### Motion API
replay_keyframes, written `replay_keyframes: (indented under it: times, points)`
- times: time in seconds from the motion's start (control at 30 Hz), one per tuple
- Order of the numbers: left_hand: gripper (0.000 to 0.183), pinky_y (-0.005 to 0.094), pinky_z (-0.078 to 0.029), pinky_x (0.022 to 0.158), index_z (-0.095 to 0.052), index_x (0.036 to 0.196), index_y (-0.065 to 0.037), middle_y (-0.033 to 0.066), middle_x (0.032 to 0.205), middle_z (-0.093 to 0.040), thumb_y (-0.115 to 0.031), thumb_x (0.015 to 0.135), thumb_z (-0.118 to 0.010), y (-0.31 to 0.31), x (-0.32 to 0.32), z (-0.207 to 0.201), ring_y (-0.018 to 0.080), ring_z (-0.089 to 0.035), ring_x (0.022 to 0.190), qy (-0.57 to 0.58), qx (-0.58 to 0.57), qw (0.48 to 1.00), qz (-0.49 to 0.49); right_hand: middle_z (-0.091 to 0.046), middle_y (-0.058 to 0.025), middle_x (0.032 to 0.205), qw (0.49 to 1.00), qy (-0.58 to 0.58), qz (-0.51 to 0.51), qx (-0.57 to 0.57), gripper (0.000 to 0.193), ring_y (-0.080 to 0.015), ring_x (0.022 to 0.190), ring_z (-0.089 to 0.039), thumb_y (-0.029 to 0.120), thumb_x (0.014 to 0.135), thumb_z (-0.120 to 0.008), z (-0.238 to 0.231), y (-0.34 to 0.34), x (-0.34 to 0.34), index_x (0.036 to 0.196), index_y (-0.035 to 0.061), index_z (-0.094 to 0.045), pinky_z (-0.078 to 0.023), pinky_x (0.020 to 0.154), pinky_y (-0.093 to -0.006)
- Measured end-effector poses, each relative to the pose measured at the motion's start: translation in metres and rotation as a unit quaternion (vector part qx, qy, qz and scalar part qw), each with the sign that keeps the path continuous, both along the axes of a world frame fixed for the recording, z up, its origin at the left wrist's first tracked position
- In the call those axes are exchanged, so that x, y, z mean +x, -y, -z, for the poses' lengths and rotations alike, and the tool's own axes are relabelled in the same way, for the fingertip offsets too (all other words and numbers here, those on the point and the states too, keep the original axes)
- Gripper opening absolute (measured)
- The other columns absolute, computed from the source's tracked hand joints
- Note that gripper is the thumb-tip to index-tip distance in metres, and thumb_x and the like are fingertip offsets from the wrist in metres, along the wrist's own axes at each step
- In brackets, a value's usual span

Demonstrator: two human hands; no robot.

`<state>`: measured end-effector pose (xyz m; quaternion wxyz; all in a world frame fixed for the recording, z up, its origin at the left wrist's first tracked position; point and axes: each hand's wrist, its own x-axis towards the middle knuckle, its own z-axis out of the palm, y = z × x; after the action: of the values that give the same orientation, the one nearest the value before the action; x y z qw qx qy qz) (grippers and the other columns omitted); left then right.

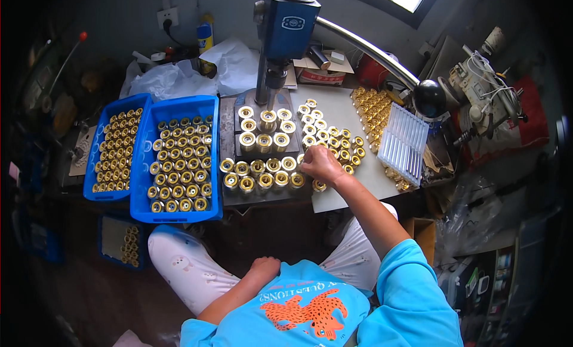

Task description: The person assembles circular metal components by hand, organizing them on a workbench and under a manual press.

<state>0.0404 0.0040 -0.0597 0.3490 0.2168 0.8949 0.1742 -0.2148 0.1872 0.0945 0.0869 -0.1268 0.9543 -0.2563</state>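
Note:
My right hand (323,166) reaches over the bench, its fingers closed on a brass-and-silver fitting at the right end of the front rows. The fingertips are partly hidden. Rows of short cylindrical fittings (264,180) with gold-coloured, hollow tops stand left of it. More fittings (332,143) stand to its right and beyond it. My left hand (265,267) rests in my lap, fingers curled in, with nothing visible in them. Behind the front rows, several fittings stand on a dark block (291,149) under a blue press (291,27). One fitting (268,120) is directly below its ram (276,78).
Two blue bins (216,162) of upright fittings stand on the left. At the right are heaped brass pieces (371,111) and a translucent ribbed tray (404,138). The press lever's black ball (430,98) hangs above that side. Another blue bin (105,251) sits lower left.

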Motion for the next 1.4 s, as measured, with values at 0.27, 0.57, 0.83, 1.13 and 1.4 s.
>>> replay_keyframes:
  times: [0.27,0.57,0.83,1.13,1.4]
  points:
    - [0.027,0.0456,-0.051,0.088,-0.065,0.107,-0.003,0.0182,0.112,-0.065,-0.014,0.09,-0.046,-0.001,-0.001,0.001,0.0339,-0.063,0.107,0.01,-0.01,1.0,0.007,-0.063,-0.0205,0.09,0.989,-0.145,-0.018,0.007,0.022,-0.0362,0.087,-0.063,0.014,0.075,-0.068,0.017,0.005,0.02,0.086,-0.0028,-0.061,-0.051,0.078,-0.0432]
    - [0.027,0.044,-0.052,0.088,-0.065,0.107,-0.004,0.0167,0.111,-0.066,-0.014,0.09,-0.047,-0.001,-0.001,0.004,0.033,-0.063,0.105,-0.005,-0.011,1.0,0.007,-0.063,-0.0213,0.087,0.995,-0.078,-0.031,-0.06,0.017,-0.0383,0.085,-0.063,0.015,0.077,-0.068,0.021,0.025,0.011,0.086,0.0005,-0.068,-0.052,0.079,-0.0439]
    - [0.025,0.0434,-0.053,0.084,-0.065,0.106,-0.004,0.0165,0.108,-0.066,-0.013,0.09,-0.047,0.001,-0.001,0.003,0.0327,-0.065,0.102,-0.023,-0.015,1.0,0.007,-0.063,-0.0205,0.086,0.991,-0.124,-0.039,-0.021,0.014,-0.0377,0.084,-0.063,0.014,0.078,-0.067,0.025,0.031,0.015,0.085,0.0027,-0.068,-0.052,0.078,-0.0438]
    - [0.026,0.043,-0.053,0.085,-0.065,0.107,-0.003,0.0165,0.109,-0.066,-0.013,0.09,-0.048,0.001,-0.001,0.003,0.0326,-0.064,0.103,-0.028,-0.014,0.999,0.007,-0.065,-0.0171,0.085,0.983,-0.121,-0.033,-0.133,0.01,-0.0361,0.081,-0.064,0.01,0.078,-0.067,0.031,0.058,0.02,0.085,0.0027,-0.069,-0.052,0.074,-0.0425]
    - [0.027,0.0433,-0.053,0.085,-0.065,0.109,-0.003,0.0167,0.111,-0.065,-0.012,0.089,-0.048,0.002,0.0,0.004,0.0332,-0.064,0.103,-0.026,-0.011,1.0,0.002,-0.065,-0.0189,0.086,0.984,-0.128,0.007,-0.12,0.012,-0.0364,0.083,-0.064,0.011,0.08,-0.067,0.034,0.061,0.019,0.087,0.0017,-0.069,-0.051,0.076,-0.0433]
